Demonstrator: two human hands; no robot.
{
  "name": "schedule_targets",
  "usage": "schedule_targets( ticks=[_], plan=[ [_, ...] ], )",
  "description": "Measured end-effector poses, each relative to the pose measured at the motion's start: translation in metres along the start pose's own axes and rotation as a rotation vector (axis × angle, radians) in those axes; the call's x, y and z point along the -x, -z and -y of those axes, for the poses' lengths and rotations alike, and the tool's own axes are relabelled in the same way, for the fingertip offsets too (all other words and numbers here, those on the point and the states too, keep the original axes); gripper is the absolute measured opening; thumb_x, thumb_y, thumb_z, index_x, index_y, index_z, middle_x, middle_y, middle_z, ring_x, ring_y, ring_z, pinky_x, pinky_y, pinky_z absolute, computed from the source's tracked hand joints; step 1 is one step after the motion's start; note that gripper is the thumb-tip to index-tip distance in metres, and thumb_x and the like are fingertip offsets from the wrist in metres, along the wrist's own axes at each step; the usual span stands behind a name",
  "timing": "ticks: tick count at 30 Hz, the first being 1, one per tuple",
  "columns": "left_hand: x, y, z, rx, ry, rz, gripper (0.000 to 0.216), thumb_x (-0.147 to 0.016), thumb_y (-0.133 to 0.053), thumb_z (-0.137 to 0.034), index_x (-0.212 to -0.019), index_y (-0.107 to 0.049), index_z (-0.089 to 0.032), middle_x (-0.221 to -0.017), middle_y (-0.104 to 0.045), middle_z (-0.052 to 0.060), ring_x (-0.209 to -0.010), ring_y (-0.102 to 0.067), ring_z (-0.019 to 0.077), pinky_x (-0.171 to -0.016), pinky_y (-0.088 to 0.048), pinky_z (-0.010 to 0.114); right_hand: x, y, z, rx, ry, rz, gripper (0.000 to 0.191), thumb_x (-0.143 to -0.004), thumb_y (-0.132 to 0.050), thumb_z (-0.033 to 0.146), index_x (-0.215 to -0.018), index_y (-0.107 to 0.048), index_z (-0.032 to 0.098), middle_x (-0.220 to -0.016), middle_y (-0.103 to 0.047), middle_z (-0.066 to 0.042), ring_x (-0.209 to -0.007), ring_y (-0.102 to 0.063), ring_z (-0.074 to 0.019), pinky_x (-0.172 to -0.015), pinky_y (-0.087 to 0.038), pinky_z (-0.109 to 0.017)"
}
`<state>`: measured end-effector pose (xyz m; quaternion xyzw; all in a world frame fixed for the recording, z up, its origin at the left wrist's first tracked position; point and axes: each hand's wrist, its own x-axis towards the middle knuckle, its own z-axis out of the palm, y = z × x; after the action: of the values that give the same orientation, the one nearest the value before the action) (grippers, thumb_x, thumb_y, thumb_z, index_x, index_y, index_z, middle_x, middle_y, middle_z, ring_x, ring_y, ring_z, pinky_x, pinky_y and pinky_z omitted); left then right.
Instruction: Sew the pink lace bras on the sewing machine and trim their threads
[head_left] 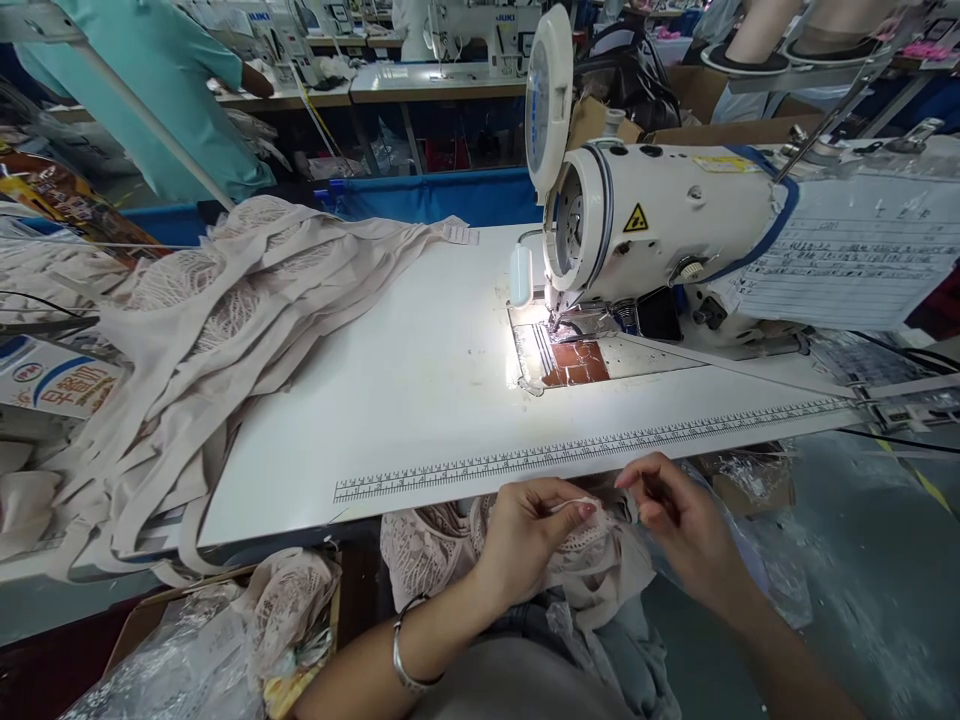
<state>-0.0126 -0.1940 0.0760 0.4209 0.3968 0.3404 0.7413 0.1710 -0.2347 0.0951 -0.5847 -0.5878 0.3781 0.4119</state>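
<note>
In the head view my left hand (529,535) is closed in a pinch on the edge of a beige lace bra (431,555). The bra lies across my lap, just below the table's front edge, its cloth hanging down between my hands. My right hand (679,525) hovers at the bra's right side, fingers loosely curled and parted, with nothing visible between them. Beyond both hands stands a white sewing machine (660,215), its lamp shining on the needle area (555,330).
A heap of beige lace bras (247,270) covers the table's left end. A printed ruler strip (525,460) runs along the front edge of the white table (390,380). At lower left is a box (337,610) holding plastic and lace cloth. A person in turquoise (142,90) is behind.
</note>
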Motion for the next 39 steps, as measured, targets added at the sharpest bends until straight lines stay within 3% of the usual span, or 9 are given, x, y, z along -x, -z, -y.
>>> schedule_targets(
  ticks=[5,17,21,23,26,29,33,36,39],
  plan=[
    [-0.002,0.0,0.004,0.058,0.034,-0.046,0.051,-0.062,-0.087,-0.059,-0.077,-0.079,-0.011,-0.075,-0.075,0.011,-0.068,-0.065,0.0181,-0.064,-0.052,0.027,0.009,-0.01,0.001,0.213,0.129,-0.032,0.021,-0.095,-0.059,0.04,-0.083,-0.064,0.023,-0.058,-0.041,0.005,-0.047,-0.038,-0.0099,-0.046,-0.033,-0.024],
    [-0.002,-0.003,0.003,0.031,0.001,-0.047,0.046,-0.066,-0.086,-0.057,-0.077,-0.079,-0.013,-0.079,-0.077,0.011,-0.072,-0.07,0.0212,-0.068,-0.056,0.028,0.009,-0.015,-0.001,0.212,0.001,-0.111,0.03,-0.093,-0.059,0.052,-0.087,-0.062,0.023,-0.057,-0.039,0.006,-0.047,-0.04,-0.0111,-0.045,-0.035,-0.024],
    [0.003,0.0,-0.001,-0.01,-0.08,-0.076,0.04,-0.07,-0.084,-0.053,-0.077,-0.08,-0.013,-0.081,-0.077,0.011,-0.076,-0.07,0.021,-0.069,-0.054,0.026,0.005,-0.004,-0.011,0.238,-0.001,0.039,0.038,-0.084,-0.068,0.06,-0.093,-0.063,0.023,-0.068,-0.047,0.004,-0.055,-0.045,-0.0121,-0.048,-0.039,-0.024],
    [0.006,0.004,-0.005,-0.029,-0.096,-0.111,0.038,-0.072,-0.083,-0.051,-0.078,-0.079,-0.014,-0.081,-0.077,0.01,-0.073,-0.068,0.0189,-0.066,-0.052,0.024,0.006,0.002,-0.02,0.222,0.019,0.001,0.04,-0.083,-0.069,0.062,-0.091,-0.061,0.024,-0.066,-0.045,0.004,-0.053,-0.043,-0.0117,-0.047,-0.038,-0.024],
    [0.01,0.008,-0.011,-0.016,-0.086,-0.136,0.038,-0.073,-0.083,-0.051,-0.078,-0.079,-0.013,-0.071,-0.074,0.007,-0.06,-0.059,0.0129,-0.057,-0.046,0.021,0.011,0.004,-0.033,0.224,0.094,-0.035,0.039,-0.085,-0.066,0.063,-0.085,-0.06,0.024,-0.06,-0.046,0.005,-0.048,-0.042,-0.0114,-0.045,-0.037,-0.024],
    [0.012,0.01,-0.015,0.006,-0.08,-0.121,0.04,-0.072,-0.083,-0.053,-0.075,-0.078,-0.013,-0.058,-0.067,0.003,-0.051,-0.049,0.0093,-0.05,-0.04,0.02,0.017,-0.002,-0.045,0.34,0.158,0.093,0.03,-0.09,-0.065,0.055,-0.096,-0.066,0.025,-0.072,-0.064,-0.002,-0.055,-0.057,-0.0142,-0.049,-0.043,-0.026],
    [0.011,0.008,-0.013,0.019,-0.063,-0.132,0.041,-0.068,-0.085,-0.053,-0.075,-0.078,-0.013,-0.067,-0.072,0.007,-0.056,-0.055,0.0116,-0.052,-0.043,0.02,0.021,-0.01,-0.047,0.406,0.278,-0.018,0.017,-0.097,-0.058,0.041,-0.1,-0.065,0.026,-0.062,-0.06,0.002,-0.044,-0.05,-0.0123,-0.045,-0.04,-0.027],
    [0.011,0.006,-0.009,0.022,-0.055,-0.136,0.04,-0.066,-0.087,-0.051,-0.076,-0.079,-0.014,-0.075,-0.075,0.009,-0.062,-0.06,0.0135,-0.056,-0.046,0.02,0.02,-0.011,-0.034,0.325,0.279,-0.081,0.03,-0.099,-0.05,0.053,-0.104,-0.064,0.027,-0.062,-0.055,0.002,-0.045,-0.047,-0.0127,-0.045,-0.038,-0.027],
    [0.011,0.004,-0.008,0.023,-0.051,-0.122,0.04,-0.067,-0.086,-0.052,-0.075,-0.078,-0.013,-0.068,-0.073,0.007,-0.056,-0.054,0.0104,-0.051,-0.041,0.019,0.015,-0.007,-0.016,0.242,0.198,-0.005,0.044,-0.103,-0.032,0.056,-0.113,-0.065,0.027,-0.081,-0.062,-0.004,-0.063,-0.058,-0.0163,-0.056,-0.046,-0.028]
  ],
)
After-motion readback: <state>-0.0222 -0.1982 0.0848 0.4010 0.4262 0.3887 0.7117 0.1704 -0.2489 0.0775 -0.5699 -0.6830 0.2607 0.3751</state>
